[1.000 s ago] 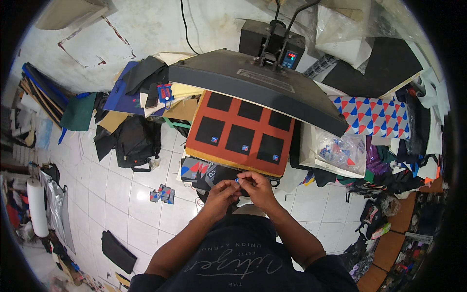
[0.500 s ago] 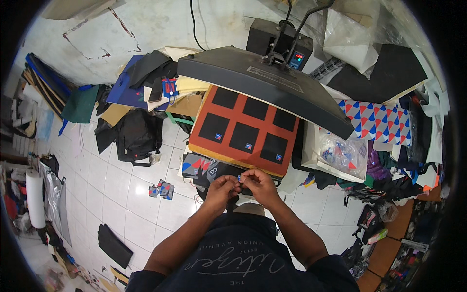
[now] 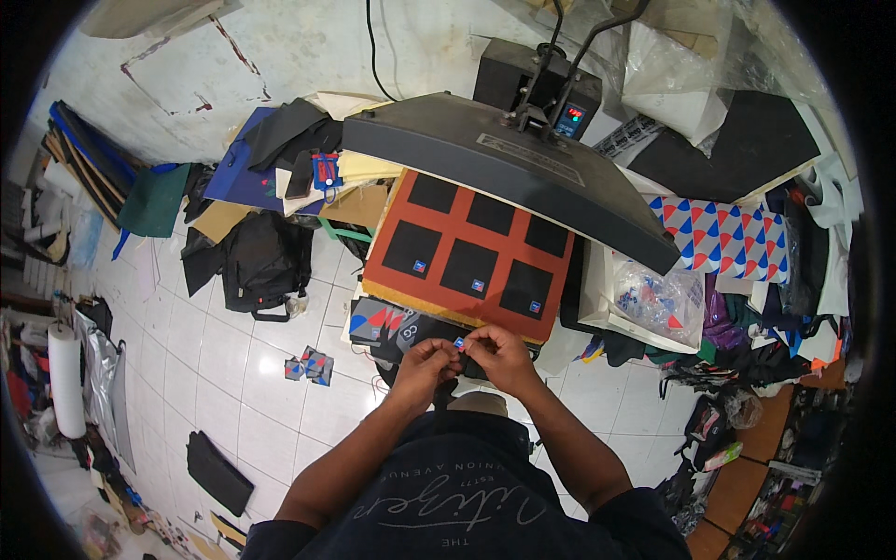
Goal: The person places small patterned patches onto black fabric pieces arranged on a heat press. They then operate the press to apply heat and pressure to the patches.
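Both my hands meet at the near edge of the heat press. My left hand (image 3: 425, 366) and my right hand (image 3: 501, 358) pinch a small blue-and-red logo transfer (image 3: 459, 343) between their fingertips. Just beyond them lies the press's orange-red pad (image 3: 437, 222), with several black fabric squares on it. Three squares in the nearer row, such as the middle black square (image 3: 469, 265), carry a small logo at the lower right corner. The raised dark upper plate (image 3: 467, 149) hangs over the far row and partly hides it. Grey printed pieces (image 3: 373, 320) lie below the pad's near edge.
A control box with a lit display (image 3: 572, 119) stands behind the press. At right, a white box (image 3: 602, 303) holds a plastic bag of small pieces. A black backpack (image 3: 266, 261) and several printed scraps (image 3: 317, 365) rest on the tiled floor at left.
My hands stay together at nearly the same place, with the small logo showing slightly more between the fingertips. The whole view has shifted very slightly.
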The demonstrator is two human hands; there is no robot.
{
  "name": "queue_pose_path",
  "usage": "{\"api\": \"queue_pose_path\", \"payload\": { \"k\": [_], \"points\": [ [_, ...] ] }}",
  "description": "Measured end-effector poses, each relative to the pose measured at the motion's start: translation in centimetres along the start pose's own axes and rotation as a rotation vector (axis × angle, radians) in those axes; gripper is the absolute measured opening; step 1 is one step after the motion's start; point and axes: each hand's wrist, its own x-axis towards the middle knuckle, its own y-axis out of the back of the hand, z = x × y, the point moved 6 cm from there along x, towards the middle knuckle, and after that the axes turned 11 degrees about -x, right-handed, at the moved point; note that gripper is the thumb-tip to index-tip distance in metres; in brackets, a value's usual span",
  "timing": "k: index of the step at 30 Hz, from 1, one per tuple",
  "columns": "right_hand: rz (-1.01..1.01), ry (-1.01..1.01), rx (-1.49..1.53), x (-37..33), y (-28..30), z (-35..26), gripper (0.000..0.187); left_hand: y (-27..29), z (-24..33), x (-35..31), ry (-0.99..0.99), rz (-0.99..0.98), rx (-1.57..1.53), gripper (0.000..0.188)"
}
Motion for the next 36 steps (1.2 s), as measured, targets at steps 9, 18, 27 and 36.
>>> {"api": "queue_pose_path", "payload": {
  "k": [9, 18, 27, 36],
  "points": [
    [-0.027, 0.141, -0.268, 1.7, 2.6, -0.5, 0.019, 0.9, -0.3, -0.1, 0.006, 0.006, 0.034, 0.011],
    [0.422, 0.416, -0.875, 12.0, 21.8, 5.8, 0.017, 5.1, -1.4, -1.1, 0.072, 0.131, -0.08, 0.018],
    [0.544, 0.603, -1.242, 14.4, 22.1, 6.8, 0.03, 7.3, -0.4, -3.0, 0.011, 0.154, -0.147, 0.013],
    [0.471, 0.568, -1.316, 14.8, 20.8, 9.2, 0.027, 6.8, 0.1, -3.3, 0.016, 0.186, -0.11, 0.015]
  ]
}}
